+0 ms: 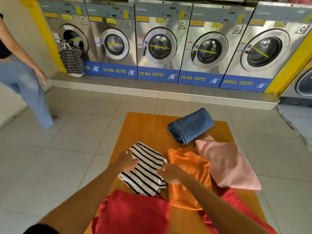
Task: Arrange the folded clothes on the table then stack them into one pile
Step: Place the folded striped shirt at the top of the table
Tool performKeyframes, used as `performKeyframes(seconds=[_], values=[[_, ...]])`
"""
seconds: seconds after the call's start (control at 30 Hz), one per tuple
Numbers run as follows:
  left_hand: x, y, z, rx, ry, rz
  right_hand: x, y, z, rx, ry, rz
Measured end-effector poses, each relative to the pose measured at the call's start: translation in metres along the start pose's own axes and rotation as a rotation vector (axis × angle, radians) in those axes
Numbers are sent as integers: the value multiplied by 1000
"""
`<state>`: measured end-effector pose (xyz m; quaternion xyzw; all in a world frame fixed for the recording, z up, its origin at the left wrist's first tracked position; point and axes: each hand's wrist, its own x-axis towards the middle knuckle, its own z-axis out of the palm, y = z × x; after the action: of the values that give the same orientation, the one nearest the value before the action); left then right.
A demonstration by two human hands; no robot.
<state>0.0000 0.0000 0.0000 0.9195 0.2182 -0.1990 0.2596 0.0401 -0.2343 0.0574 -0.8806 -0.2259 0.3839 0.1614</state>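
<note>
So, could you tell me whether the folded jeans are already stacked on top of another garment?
No, the folded jeans lie alone on the bare table, apart from the pink garment nearer the person.
</note>
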Motion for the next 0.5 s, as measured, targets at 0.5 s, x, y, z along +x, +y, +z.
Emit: performKeyframes(seconds=[0.5], values=[[-41,-38,48,33,258,-9,25,-8,99,1129,351,327]])
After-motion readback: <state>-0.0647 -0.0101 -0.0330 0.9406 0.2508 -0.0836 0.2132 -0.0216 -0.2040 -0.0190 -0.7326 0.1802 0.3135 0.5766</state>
